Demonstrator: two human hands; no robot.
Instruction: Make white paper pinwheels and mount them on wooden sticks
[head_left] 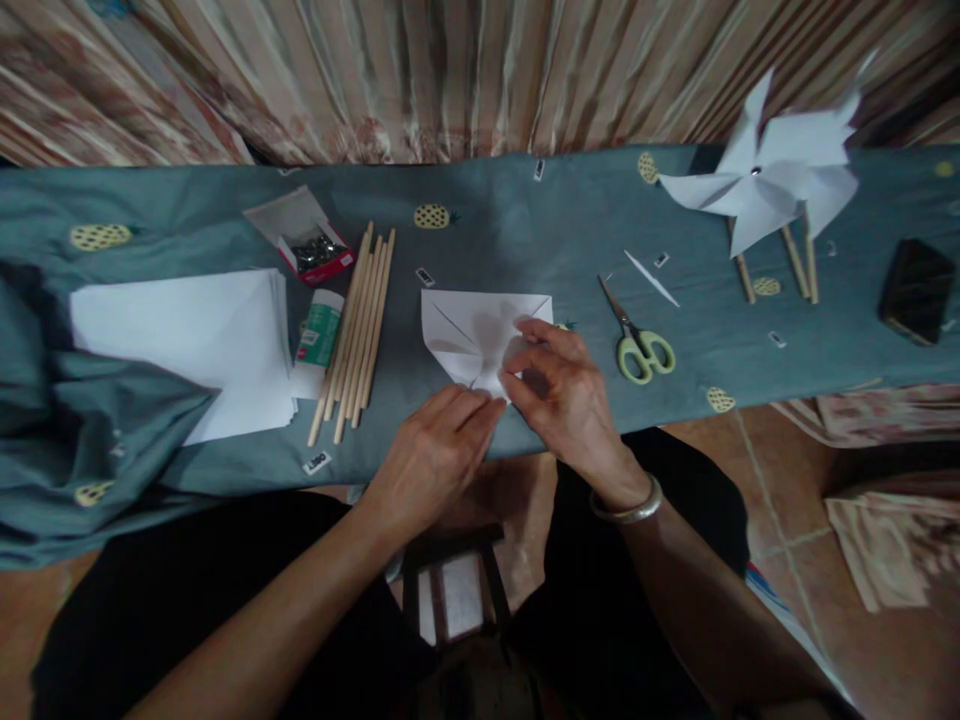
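Observation:
A square of white paper [457, 315] lies near the front edge of the table, with slits cut inward from its corners and a near flap curling up. My left hand [442, 435] has its fingers pressed together on the paper's near edge. From the right, my right hand [562, 390] pinches a part of the same paper between thumb and forefinger, the other fingers bent above it. Both hands partly cover the sheet, so its near right corner is hidden. Green-handled scissors [636, 342] rest to the right, slightly open, beside a thin white paper strip [651, 278].
Left of the paper lie several wooden sticks [360, 330], a green and white glue stick [320, 330], a red box of metal pins [319, 255] and a stack of white paper [180, 340]. White paper pinwheels [765, 180] on sticks and a black phone [916, 290] are at right.

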